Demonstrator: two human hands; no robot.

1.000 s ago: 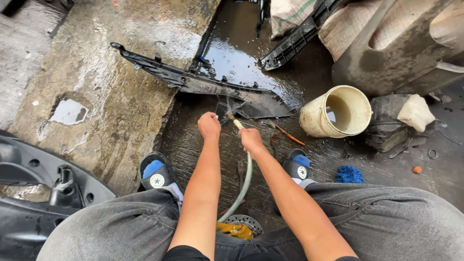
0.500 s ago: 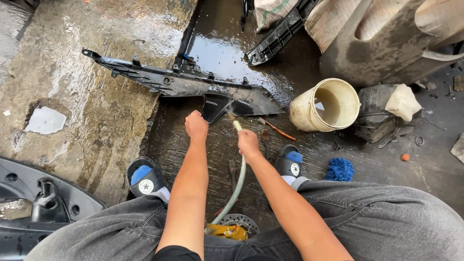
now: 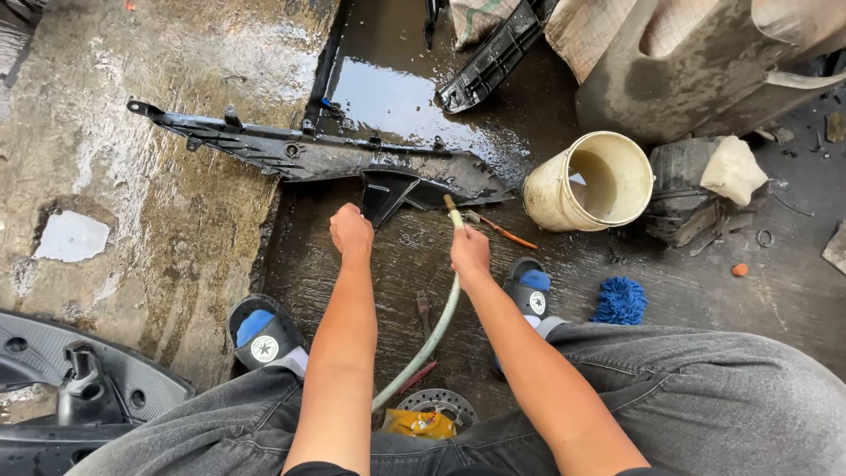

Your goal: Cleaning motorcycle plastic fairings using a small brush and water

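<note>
Both arms have reached farther forward; my left hand (image 3: pixel 351 231) fists on the black panel (image 3: pixel 388 194), my right hand (image 3: pixel 470 251) grips the hose (image 3: pixel 438 330).

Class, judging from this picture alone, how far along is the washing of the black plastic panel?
Done: the long black plastic panel and the concrete floor around it are already wet. In hand: the right hand grips the pale green hose, its nozzle aimed at the panel, while the left hand steadies the panel's black lower tab. Left: the blue wash mitt lies unused; another dark panel waits nearby.
</note>
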